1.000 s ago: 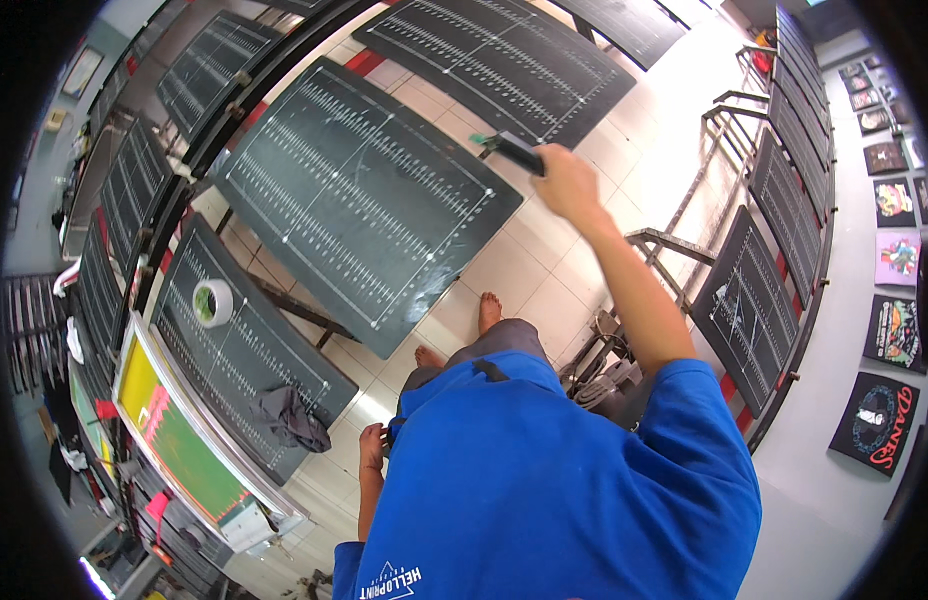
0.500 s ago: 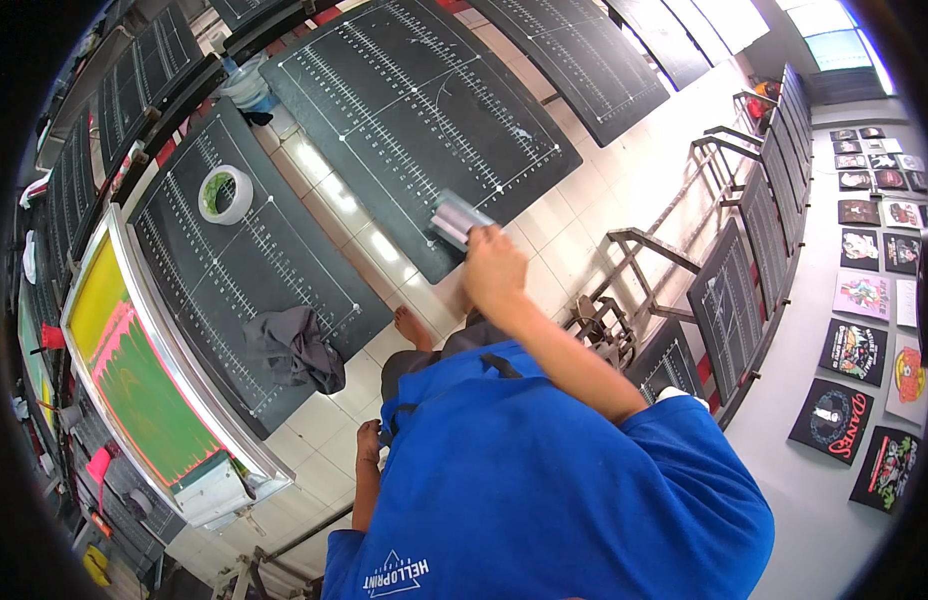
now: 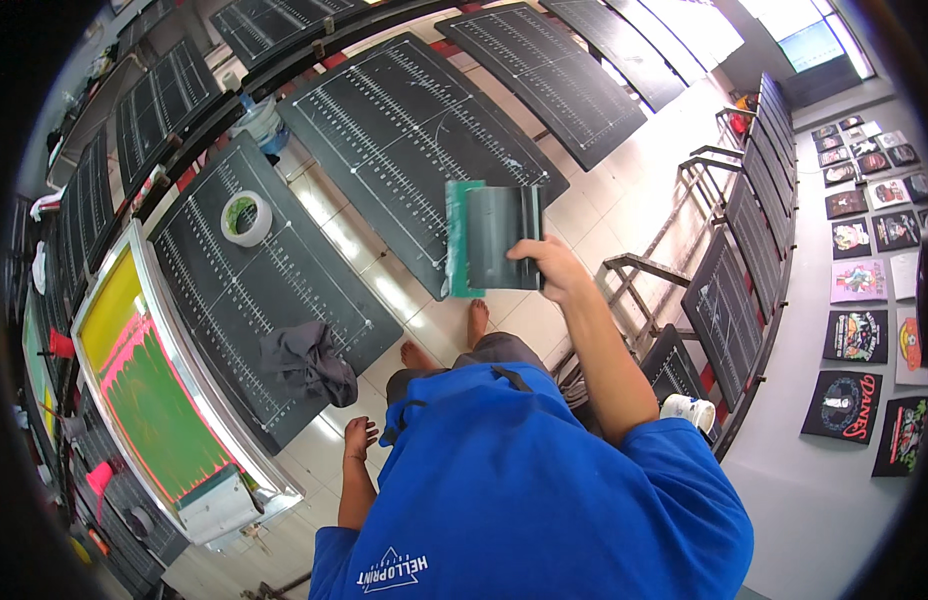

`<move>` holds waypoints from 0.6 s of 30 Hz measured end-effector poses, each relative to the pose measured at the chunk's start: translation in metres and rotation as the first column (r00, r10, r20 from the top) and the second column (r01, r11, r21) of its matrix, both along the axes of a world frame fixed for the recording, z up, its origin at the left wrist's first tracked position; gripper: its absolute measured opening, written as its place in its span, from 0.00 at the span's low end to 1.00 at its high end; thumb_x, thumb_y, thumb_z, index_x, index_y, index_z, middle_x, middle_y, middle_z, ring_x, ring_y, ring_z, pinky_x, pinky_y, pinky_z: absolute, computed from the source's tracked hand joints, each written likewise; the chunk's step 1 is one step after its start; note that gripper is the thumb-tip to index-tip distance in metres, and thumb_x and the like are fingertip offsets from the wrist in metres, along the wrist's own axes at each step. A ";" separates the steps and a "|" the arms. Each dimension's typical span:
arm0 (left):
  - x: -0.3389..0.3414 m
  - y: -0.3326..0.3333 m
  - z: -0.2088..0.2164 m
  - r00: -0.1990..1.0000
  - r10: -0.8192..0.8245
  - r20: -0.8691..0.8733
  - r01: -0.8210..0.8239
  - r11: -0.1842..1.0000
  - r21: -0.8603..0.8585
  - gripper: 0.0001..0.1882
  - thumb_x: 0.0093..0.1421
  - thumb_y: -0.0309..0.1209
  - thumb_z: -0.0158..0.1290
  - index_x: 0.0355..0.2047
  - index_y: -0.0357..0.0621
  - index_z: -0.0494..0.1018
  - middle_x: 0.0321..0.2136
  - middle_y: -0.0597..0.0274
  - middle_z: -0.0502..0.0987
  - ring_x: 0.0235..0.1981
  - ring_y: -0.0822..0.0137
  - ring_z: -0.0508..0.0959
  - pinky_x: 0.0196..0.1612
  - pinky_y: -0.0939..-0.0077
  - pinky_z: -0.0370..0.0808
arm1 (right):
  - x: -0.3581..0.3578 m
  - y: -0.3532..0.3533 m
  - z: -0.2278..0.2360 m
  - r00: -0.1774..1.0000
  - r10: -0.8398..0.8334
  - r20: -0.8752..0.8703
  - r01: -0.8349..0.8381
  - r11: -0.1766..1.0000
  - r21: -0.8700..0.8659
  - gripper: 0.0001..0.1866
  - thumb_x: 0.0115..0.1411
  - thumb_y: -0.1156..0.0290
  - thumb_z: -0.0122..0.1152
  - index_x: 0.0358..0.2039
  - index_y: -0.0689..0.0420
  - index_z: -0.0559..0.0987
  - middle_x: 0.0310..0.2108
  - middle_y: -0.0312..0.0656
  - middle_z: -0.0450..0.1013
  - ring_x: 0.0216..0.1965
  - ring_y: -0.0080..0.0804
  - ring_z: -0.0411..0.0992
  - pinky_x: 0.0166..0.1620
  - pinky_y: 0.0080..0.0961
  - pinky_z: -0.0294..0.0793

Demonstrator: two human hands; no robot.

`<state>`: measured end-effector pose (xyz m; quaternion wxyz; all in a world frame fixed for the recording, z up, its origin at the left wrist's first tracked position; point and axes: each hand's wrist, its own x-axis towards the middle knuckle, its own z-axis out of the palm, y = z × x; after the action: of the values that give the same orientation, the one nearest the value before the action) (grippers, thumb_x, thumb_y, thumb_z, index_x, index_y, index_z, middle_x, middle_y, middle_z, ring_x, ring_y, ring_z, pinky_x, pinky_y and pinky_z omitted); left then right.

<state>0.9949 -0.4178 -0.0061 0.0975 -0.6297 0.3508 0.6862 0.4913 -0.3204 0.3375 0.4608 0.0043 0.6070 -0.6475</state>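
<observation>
My right hand [image 3: 552, 266] grips a screen-printing squeegee [image 3: 504, 240] by the edge of its dark grey holder, with the green blade pointing left. The squeegee is held up in the air, over the near end of a black pallet board [image 3: 424, 140] marked with white rulers. My left hand [image 3: 360, 436] hangs low at my side with its fingers apart and nothing in it. Nearest to that hand is a crumpled dark grey cloth [image 3: 309, 362] on the left pallet board [image 3: 274, 300].
A roll of tape [image 3: 265, 222] lies on the left board. Beside it a framed screen [image 3: 169, 420] carries green, pink and yellow areas, with another squeegee [image 3: 221, 505] at its near end. Metal arms and tilted boards [image 3: 726, 305] line the right. A white bucket [image 3: 689, 410] stands behind my right arm.
My right hand has moved right with the squeegee, which has turned to show its broad face. My left hand's fingers have spread. The view has shifted slightly.
</observation>
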 end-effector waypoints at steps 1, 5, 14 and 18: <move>-0.001 -0.002 -0.001 1.000 -0.011 -0.002 0.011 1.000 0.009 0.17 0.67 0.39 0.48 0.50 0.45 0.69 0.43 0.56 0.78 0.37 0.60 0.80 0.37 0.65 0.77 | -0.014 0.017 -0.006 0.994 -0.051 0.096 0.057 0.997 -0.059 0.12 0.50 0.80 0.62 0.37 0.67 0.78 0.32 0.46 0.79 0.29 0.37 0.80 0.35 0.32 0.83; -0.006 -0.007 -0.005 0.977 -0.210 -0.031 0.208 0.976 -0.055 0.19 0.66 0.40 0.47 0.53 0.45 0.68 0.44 0.56 0.77 0.41 0.59 0.79 0.39 0.63 0.76 | -0.054 0.080 -0.005 0.947 -0.250 0.204 0.292 0.932 -0.216 0.13 0.51 0.79 0.61 0.39 0.67 0.76 0.34 0.47 0.78 0.32 0.39 0.81 0.41 0.36 0.84; -0.047 -0.020 -0.022 0.769 -0.636 0.063 0.636 0.752 -0.173 0.23 0.66 0.42 0.47 0.56 0.44 0.68 0.47 0.54 0.77 0.45 0.58 0.77 0.42 0.61 0.75 | -0.223 0.348 0.026 0.725 -0.675 -0.137 0.649 0.737 -0.189 0.12 0.49 0.76 0.62 0.36 0.64 0.78 0.30 0.46 0.78 0.30 0.38 0.79 0.40 0.35 0.83; -0.100 -0.012 -0.007 0.758 -0.638 0.138 0.652 0.747 -0.129 0.23 0.66 0.42 0.47 0.56 0.43 0.68 0.47 0.53 0.77 0.44 0.57 0.78 0.42 0.60 0.75 | -0.282 0.491 0.066 0.612 -0.720 -0.327 0.772 0.633 0.052 0.10 0.49 0.74 0.63 0.33 0.63 0.79 0.28 0.44 0.78 0.27 0.36 0.78 0.34 0.34 0.81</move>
<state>0.8944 -0.4302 -0.0134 0.2894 -0.5042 0.5991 0.5506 0.2091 0.1707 0.4037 0.0559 0.2108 0.6651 -0.7142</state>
